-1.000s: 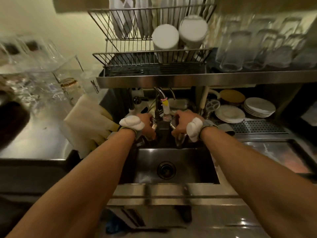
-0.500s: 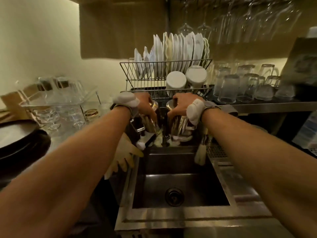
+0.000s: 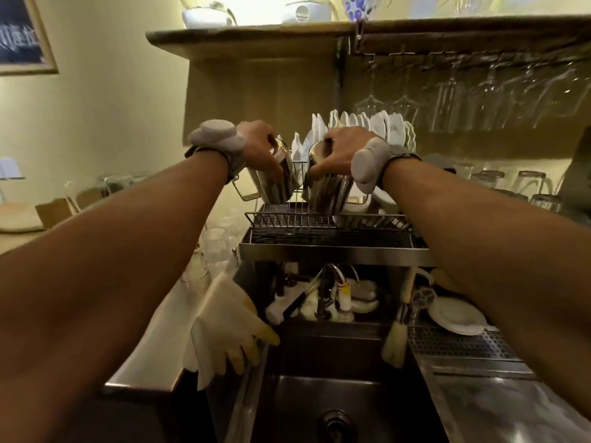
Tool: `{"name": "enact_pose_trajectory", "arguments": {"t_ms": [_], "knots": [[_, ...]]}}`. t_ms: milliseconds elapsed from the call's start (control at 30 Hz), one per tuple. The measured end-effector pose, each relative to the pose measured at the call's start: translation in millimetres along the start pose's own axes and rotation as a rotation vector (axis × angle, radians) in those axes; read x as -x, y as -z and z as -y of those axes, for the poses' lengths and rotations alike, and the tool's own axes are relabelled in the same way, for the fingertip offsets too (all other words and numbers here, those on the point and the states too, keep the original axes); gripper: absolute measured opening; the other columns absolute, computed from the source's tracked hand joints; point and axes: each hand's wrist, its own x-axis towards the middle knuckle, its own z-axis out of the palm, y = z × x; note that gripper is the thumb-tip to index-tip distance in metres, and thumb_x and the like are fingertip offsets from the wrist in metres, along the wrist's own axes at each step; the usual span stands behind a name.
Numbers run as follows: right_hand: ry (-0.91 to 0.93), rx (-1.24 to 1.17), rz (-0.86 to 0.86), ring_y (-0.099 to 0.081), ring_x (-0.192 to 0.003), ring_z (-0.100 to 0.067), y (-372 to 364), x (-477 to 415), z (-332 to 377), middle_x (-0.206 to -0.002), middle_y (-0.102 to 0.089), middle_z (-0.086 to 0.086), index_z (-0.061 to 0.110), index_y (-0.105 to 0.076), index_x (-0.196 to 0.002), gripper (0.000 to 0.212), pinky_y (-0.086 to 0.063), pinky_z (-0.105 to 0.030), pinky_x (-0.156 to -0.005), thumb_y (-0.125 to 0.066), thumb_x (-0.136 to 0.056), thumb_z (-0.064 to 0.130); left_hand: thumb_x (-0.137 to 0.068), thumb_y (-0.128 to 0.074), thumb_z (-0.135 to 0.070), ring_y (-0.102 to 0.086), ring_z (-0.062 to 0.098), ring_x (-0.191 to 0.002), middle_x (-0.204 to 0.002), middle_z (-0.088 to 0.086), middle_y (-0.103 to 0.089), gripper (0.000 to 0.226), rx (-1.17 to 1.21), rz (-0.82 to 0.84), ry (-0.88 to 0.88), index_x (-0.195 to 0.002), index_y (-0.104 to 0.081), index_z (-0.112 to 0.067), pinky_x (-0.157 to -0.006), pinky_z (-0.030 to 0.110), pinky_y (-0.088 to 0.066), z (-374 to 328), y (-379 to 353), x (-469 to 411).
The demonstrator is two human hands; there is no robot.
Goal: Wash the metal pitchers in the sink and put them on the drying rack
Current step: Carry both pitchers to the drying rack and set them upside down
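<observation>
Both pitchers are out of the sink (image 3: 335, 394) and up at the drying rack (image 3: 319, 219). Left hand (image 3: 259, 151) grasps the left pitcher (image 3: 275, 183) by its rim, fingers clenched on it. Right hand (image 3: 342, 151) grips the right pitcher (image 3: 323, 190) likewise. Judged: washing done, setting down and release not yet done. Labels: none legible on pitchers; framed print (image 3: 19, 36) w/ lettering at upper left, too blurred to read.

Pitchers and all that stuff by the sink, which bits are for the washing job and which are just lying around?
For the job: left pitcher, right pitcher, left hand, right hand, drying rack, sink.

Lying about: yellow glove, hanging wine glasses, white plates.
</observation>
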Motion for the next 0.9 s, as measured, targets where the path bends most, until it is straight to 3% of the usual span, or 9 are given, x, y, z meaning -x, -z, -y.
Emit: {"name": "enact_pose_trajectory", "arguments": {"t_ms": [133, 367, 467, 567, 800, 900], "knots": [[0.009, -0.021, -0.087, -0.055, -0.074, -0.015, -7.7, -14.3, 6.0, -0.086, -0.058, 0.004, 0.027, -0.052, -0.095, 0.063, -0.041, -0.025, -0.057, -0.069, -0.049, 0.067, -0.058, -0.082, -0.040, -0.061, 0.020, -0.086, -0.105, 0.000, -0.066, 0.065, -0.008, -0.033, -0.014, -0.115, -0.058, -0.022, -0.066, 0.029, -0.052, 14.6, -3.9, -14.6], [-0.018, 0.030, -0.045, -0.060, -0.086, -0.023, -30.4, -29.8, 20.8, -0.097, -0.062, -0.003, 0.018, -0.055, -0.108, 0.072, -0.053, -0.035, -0.078, -0.076, -0.055, 0.062, -0.051, -0.084, -0.042, -0.060, 0.012, -0.072, -0.092, -0.002, -0.066, 0.061, -0.055, 0.022, -0.016, -0.105, -0.062, -0.023, -0.061, 0.026, -0.053, 33.7, -29.0, -28.8], [-0.027, 0.069, -0.026, -0.060, -0.083, -0.023, -39.6, -34.3, 22.9, -0.096, -0.062, -0.004, 0.017, -0.054, -0.107, 0.071, -0.053, -0.034, -0.074, -0.078, -0.055, 0.059, -0.045, -0.082, -0.045, -0.060, 0.014, -0.071, -0.089, -0.002, -0.066, 0.061, -0.074, 0.047, -0.024, -0.100, -0.063, -0.026, -0.066, 0.031, -0.056, 39.6, -41.1, -31.5], [-0.023, 0.107, -0.019, -0.059, -0.080, -0.023, -45.6, -39.0, 27.9, -0.090, -0.061, -0.004, 0.018, -0.052, -0.093, 0.065, -0.047, -0.030, -0.065, -0.077, -0.052, 0.063, -0.031, -0.077, -0.054, -0.059, 0.013, -0.067, -0.083, -0.004, -0.064, 0.069, -0.092, 0.044, -0.038, -0.094, -0.063, -0.028, -0.061, 0.029, -0.055, 42.3, -48.0, -32.3], [-0.031, 0.095, 0.044, -0.060, -0.082, -0.022, -56.3, -45.6, 38.4, -0.093, -0.063, -0.004, 0.018, -0.055, -0.096, 0.070, -0.054, -0.036, -0.073, -0.076, -0.050, 0.067, -0.034, -0.080, -0.052, -0.061, 0.016, -0.071, -0.086, -0.003, -0.067, 0.066, -0.077, 0.019, -0.021, -0.092, -0.063, -0.025, -0.062, 0.030, -0.055, 57.4, -50.7, -35.4], [-0.067, 0.120, 0.045, -0.062, -0.083, -0.022, -63.0, -43.6, 36.9, -0.093, -0.064, -0.003, 0.017, -0.055, -0.099, 0.076, -0.055, -0.039, -0.076, -0.077, -0.048, 0.069, -0.035, -0.081, -0.051, -0.060, 0.017, -0.075, -0.091, -0.002, -0.065, 0.069, -0.014, -0.009, -0.025, -0.093, -0.055, -0.025, -0.065, 0.033, -0.055, 58.9, -57.8, -35.1]]}}
